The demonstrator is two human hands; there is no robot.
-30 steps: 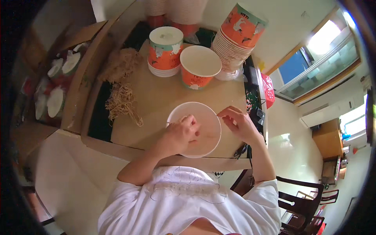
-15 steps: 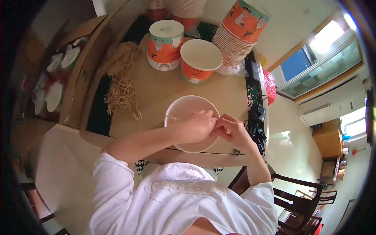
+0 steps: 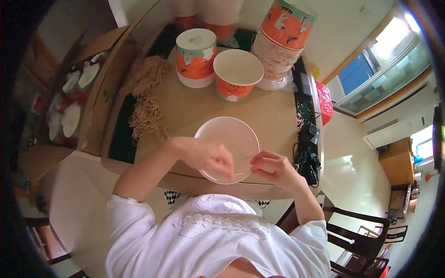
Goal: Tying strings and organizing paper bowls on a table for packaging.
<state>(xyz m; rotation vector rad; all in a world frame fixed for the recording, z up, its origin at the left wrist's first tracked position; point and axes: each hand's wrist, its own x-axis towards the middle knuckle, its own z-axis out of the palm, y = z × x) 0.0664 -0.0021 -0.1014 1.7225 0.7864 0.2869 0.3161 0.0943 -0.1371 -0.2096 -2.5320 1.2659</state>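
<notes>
A white-lined paper bucket (image 3: 227,132) stands at the table's near edge, its mouth facing up toward me. Over its left and near side hovers my left hand (image 3: 208,157), blurred by motion, its fingers curled together. Whatever they hold is too smeared to name. At the bucket's right rim my right hand (image 3: 276,167) has thumb and forefinger pinched; what lies between them is too small to make out. A faint pale line shows between the two hands. Left of the bucket lies a tangle of tan twine (image 3: 147,116).
An orange-and-green bucket (image 3: 238,69) stands upright behind, beside an upturned stack (image 3: 196,60). A taller stack (image 3: 282,41) leans at the back right. Black cables and adapters (image 3: 308,155) line the right edge. An open cardboard box (image 3: 95,99) with wrapped items stands at left.
My left hand has moved left and slightly down, away from my right hand. My right hand stays by the rim. The short twine end seen at the bucket's left side no longer shows.
</notes>
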